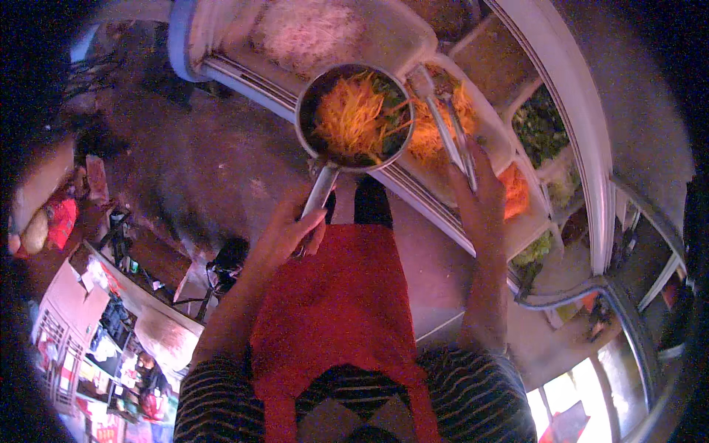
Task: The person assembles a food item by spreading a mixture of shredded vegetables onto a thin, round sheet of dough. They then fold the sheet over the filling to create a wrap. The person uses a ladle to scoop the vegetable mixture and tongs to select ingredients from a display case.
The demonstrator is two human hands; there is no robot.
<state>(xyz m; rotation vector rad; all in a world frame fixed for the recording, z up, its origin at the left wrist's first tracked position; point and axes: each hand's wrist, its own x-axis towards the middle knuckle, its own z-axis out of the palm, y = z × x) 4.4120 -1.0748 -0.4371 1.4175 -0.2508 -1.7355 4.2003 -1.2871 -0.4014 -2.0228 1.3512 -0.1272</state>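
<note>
My left hand (297, 225) is wrapped round the handle of a metal saucepan (322, 188), which hangs over the front edge of the counter. In the pan lie orange shreds (347, 111), perhaps carrot, with dark green leafy bits among them. My right hand (478, 177) grips a pair of metal tongs (447, 129). Their tips are over a container of orange shreds (428, 136) just right of the pan; whether they pinch anything is too blurred to tell.
A tray of pale shreds (310, 33) sits at the back left. Right of it, tubs hold dark green leaves (539, 129) and more orange shreds (515, 192). A curved rail (591, 148) bounds the counter's far right. Cluttered shelving (111, 347) stands at lower left.
</note>
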